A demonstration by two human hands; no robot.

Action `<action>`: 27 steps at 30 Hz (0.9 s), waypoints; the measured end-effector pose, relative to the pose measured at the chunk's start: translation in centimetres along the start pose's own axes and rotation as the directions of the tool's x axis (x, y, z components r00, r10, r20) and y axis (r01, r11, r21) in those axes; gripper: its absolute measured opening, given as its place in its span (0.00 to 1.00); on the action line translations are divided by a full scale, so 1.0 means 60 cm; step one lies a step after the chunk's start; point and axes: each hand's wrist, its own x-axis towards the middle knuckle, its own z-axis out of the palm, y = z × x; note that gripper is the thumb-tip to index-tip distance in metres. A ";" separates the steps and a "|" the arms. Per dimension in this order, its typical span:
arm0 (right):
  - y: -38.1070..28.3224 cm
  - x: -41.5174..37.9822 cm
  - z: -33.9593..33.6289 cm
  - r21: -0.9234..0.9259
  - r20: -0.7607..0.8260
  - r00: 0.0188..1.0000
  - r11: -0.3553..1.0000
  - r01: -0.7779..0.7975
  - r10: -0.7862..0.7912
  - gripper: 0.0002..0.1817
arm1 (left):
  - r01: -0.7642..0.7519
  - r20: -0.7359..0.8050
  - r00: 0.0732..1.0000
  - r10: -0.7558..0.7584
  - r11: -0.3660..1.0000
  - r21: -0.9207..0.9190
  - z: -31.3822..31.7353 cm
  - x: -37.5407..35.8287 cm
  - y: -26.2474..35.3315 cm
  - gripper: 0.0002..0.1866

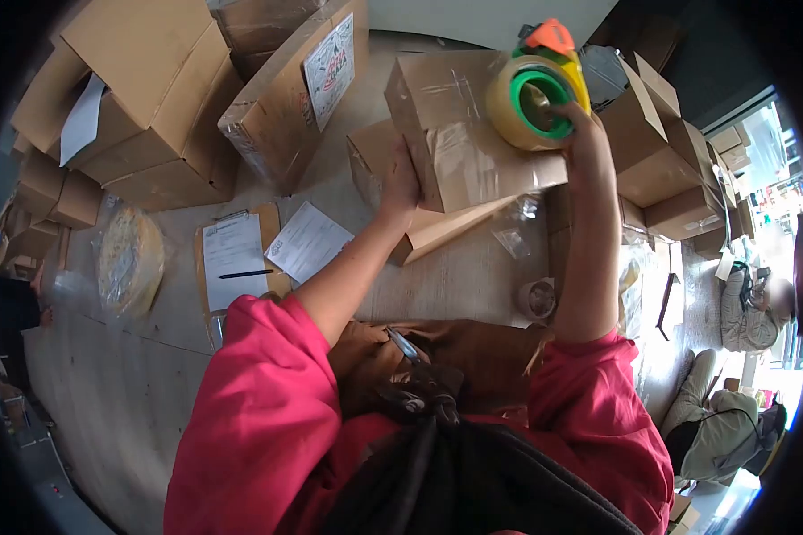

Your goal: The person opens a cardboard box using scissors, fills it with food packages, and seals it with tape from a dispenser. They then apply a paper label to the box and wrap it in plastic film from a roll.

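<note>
A cardboard box (459,134) is tilted up in front of me, strips of clear tape shining on its face. My left hand (401,185) grips its lower left edge, the fingers partly hidden behind it. In my right hand (584,143) is a tape dispenser (562,67) with a yellow frame, an orange top and a roll of clear tape on a green hub. The roll overlaps the right part of the box in this view. Beneath the raised box lies another flat cardboard box (437,234), largely covered by it.
An open carton (165,107) and an upright labelled box (281,98) stand at the back left. A clipboard (272,227) with a pen (246,274), a loose sheet (309,241) and a plastic-wrapped round item (129,259) lie left. More cartons (638,134) are stacked right.
</note>
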 end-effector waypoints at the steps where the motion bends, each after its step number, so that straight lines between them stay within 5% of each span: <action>1: 0.018 0.020 -0.001 -0.024 0.024 1.000 1.000 0.012 -0.011 0.18 | -0.031 -0.006 0.999 0.031 0.999 0.010 -0.009 0.019 -0.013 0.32; 3: 0.016 0.028 0.012 -0.129 0.005 1.000 0.991 -0.025 0.026 0.18 | -0.076 -0.007 0.997 0.076 0.997 0.018 -0.030 0.045 -0.037 0.31; 5: 0.027 0.038 0.021 -0.242 0.004 0.998 0.969 -0.055 0.058 0.18 | -0.103 -0.063 0.985 0.160 0.841 0.530 -0.055 0.054 -0.052 0.26; 6: 0.050 0.049 0.023 -0.267 0.002 0.997 0.961 -0.069 0.072 0.16 | -0.101 -0.070 0.984 0.163 0.839 0.534 -0.062 0.053 -0.056 0.26; 9: 0.100 0.077 0.018 -0.242 -0.021 0.992 0.962 -0.129 0.127 0.16 | -0.175 0.034 0.899 0.437 0.284 0.943 -0.085 0.059 -0.063 0.23; 12: 0.082 0.082 0.033 -0.198 0.029 0.986 0.968 -0.157 0.166 0.16 | -0.132 -0.024 0.927 0.375 0.383 0.914 -0.082 0.046 -0.036 0.23; 16: 0.082 0.105 0.032 -0.256 0.078 0.966 0.942 -0.219 0.246 0.19 | -0.100 -0.021 0.914 0.406 0.276 0.956 -0.111 0.087 0.008 0.24; 18: 0.098 0.116 0.021 -0.193 0.040 0.966 0.951 -0.243 0.255 0.18 | -0.289 0.031 0.765 0.643 0.299 0.909 -0.150 0.167 -0.018 0.23; 20: 0.097 0.115 0.019 -0.104 0.079 0.965 0.965 -0.242 0.250 0.16 | -0.303 0.136 0.929 0.345 0.496 0.814 -0.165 0.176 0.002 0.22; 23: 0.096 0.102 0.003 -0.069 0.108 0.955 0.960 -0.271 0.278 0.14 | -0.404 0.299 0.884 0.359 0.265 0.876 -0.191 0.159 -0.004 0.22; 24: 0.095 0.079 -0.009 -0.010 0.111 0.982 0.988 -0.153 0.153 0.17 | -0.394 0.321 0.882 0.346 0.163 0.905 -0.200 0.132 -0.009 0.22; 26: 0.093 0.007 -0.040 0.076 -0.081 0.997 0.997 0.006 0.000 0.17 | -0.372 0.266 0.904 0.335 0.308 0.875 -0.217 0.081 -0.015 0.22; 27: 0.109 -0.034 -0.070 0.138 -0.154 0.988 0.990 0.035 -0.013 0.18 | -0.343 0.193 0.923 0.332 0.489 0.802 -0.222 0.053 -0.018 0.22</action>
